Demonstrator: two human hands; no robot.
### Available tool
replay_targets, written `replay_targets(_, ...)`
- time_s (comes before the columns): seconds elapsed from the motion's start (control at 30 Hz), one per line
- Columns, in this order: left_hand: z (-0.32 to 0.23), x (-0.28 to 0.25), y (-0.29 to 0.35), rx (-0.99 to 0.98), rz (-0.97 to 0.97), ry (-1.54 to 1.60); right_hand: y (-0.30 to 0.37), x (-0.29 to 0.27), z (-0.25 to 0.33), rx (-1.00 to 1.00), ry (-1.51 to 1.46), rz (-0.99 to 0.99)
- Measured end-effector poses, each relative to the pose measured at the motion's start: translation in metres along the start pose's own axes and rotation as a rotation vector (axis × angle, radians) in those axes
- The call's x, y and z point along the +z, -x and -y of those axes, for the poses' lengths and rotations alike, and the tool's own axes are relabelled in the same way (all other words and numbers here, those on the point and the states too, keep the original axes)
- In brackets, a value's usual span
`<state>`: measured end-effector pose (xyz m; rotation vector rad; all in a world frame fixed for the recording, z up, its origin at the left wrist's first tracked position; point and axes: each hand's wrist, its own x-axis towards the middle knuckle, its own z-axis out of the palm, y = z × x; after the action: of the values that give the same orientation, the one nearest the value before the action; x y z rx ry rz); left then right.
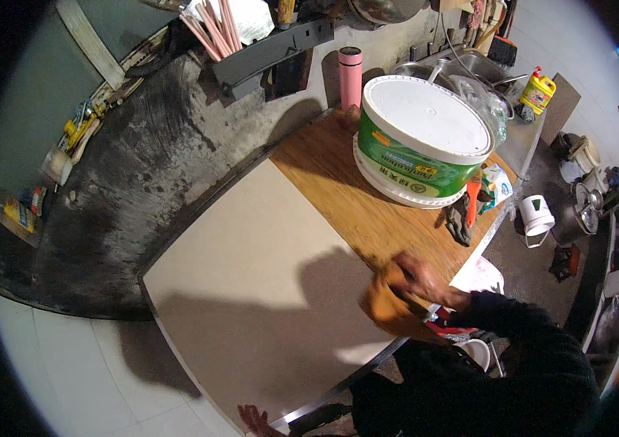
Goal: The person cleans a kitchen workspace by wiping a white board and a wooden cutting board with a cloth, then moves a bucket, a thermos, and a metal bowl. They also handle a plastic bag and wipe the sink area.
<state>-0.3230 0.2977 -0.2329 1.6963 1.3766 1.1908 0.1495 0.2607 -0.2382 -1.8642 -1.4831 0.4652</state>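
My right hand (422, 280) is closed on an orange-brown cloth (389, 302), which is smeared by motion. The cloth lies over the seam where a pale beige slab (251, 233) meets a wooden board (316, 189), near the front edge. At the slab's near left corner, low in the picture, is my left hand (255, 420), its fingers apart and nothing seen in it. A broad shadow falls across the slab. Beyond my right hand, an orange-handled tool (473, 198) leans on a dark crumpled rag (458, 222).
A large green-and-white lidded tub (422, 142) stands on the wooden board, with a pink flask (350, 79) behind it. Further back are a metal sink (480, 67) and a yellow pump bottle (538, 92). A white bucket (536, 215) sits on the floor at right.
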Motion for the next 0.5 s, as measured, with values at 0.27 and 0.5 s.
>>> replay_targets(0.27, -0.013, 0.058, 0.002, -0.561, -0.017, 0.129, -0.207, 0.066, -0.006, 0.058, 0.718, 0.193)
replay_targets(0.5, -0.023, 0.102, -0.039, -0.713, 0.041, 0.218, -0.079, 0.096, -0.021, -0.440, 0.612, 0.229)
